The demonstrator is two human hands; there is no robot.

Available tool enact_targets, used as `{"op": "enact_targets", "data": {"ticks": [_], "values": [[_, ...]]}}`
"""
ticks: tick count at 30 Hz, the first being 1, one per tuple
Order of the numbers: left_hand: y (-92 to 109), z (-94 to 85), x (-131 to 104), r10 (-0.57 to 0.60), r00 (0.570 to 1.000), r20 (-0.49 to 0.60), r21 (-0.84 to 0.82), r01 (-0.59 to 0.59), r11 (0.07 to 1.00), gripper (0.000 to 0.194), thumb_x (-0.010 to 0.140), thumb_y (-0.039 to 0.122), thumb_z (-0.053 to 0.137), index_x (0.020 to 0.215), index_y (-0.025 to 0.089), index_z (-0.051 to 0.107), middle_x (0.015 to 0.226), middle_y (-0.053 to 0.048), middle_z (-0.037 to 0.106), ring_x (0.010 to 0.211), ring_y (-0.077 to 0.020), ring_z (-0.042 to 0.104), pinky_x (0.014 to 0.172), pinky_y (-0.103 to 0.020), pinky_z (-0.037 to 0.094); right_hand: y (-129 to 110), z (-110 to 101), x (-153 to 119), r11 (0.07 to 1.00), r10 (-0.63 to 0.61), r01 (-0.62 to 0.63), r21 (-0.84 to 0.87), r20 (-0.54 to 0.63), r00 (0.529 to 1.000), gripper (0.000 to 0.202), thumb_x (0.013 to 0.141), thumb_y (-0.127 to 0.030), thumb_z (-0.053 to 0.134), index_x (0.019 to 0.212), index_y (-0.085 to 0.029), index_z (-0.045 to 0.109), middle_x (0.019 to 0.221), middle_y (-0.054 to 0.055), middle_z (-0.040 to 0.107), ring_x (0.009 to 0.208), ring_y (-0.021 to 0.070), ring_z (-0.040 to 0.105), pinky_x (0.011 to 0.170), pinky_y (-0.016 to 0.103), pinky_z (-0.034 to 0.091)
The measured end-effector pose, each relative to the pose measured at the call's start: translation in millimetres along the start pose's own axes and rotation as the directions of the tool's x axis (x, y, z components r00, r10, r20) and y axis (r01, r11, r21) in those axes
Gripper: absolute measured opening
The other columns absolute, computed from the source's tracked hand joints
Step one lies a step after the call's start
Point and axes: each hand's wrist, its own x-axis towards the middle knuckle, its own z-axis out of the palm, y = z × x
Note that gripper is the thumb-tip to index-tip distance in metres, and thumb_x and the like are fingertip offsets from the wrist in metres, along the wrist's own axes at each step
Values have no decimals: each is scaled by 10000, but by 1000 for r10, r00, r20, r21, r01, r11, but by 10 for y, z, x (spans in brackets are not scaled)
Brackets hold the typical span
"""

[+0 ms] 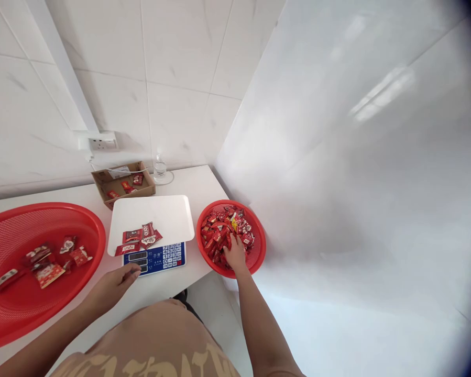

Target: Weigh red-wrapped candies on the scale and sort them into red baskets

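Observation:
My right hand point(236, 255) reaches into a round red plastic basket point(261, 241) on the right, its fingers apart on a heap of small red snack packets point(219, 230). No packet shows clearly lifted in it. By the near left corner of a digital scale point(155, 260) rests my left hand point(111, 288), fingers loosely curled together with nothing visible in them. The scale has a blue keypad panel and a white tray point(152, 212). Several red packets point(141, 238) lie on the tray's front part.
A large red basket point(96, 225) at left holds several packets point(48, 269). Behind the scale stand an open cardboard box point(151, 189) with a few red packets and a clear bottle point(160, 167). A cord runs to a wall socket point(103, 142). A smooth white surface rises at right.

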Motion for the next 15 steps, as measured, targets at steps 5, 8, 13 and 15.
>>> {"op": "enact_targets", "data": {"ticks": [5,8,13,15], "values": [[-15,22,-46,-38,999,-16,7,39,999,376,801,502,361,920,216,575,594,16,571,559,-172,555,539,-240,386,158,-82,-27,998,12,-11,-55,19,1000,465,798,-192,446,1258,-244,480,1317,72,483,1170,215,471,915,323,381],[1,42,-63,-58,998,-34,0,58,998,376,790,508,383,909,215,588,584,17,579,546,-170,554,527,-236,385,189,-204,55,999,30,-30,-30,-22,999,364,819,-245,437,1158,-195,558,1182,95,576,1085,224,519,876,319,402],[158,79,-55,-45,999,-27,6,45,999,360,793,480,389,925,222,604,613,12,599,576,-173,570,560,-242,402,12,-376,393,995,-85,90,36,-126,988,414,839,-263,415,1222,-149,525,1221,110,572,1163,233,477,966,329,355],[232,90,-58,-41,999,-16,10,41,999,364,794,472,392,947,219,606,621,9,598,594,-177,576,573,-245,404,-66,-391,528,995,-98,101,26,-101,990,484,837,-244,417,1309,-135,443,1299,117,519,1205,243,447,983,338,342]]}}
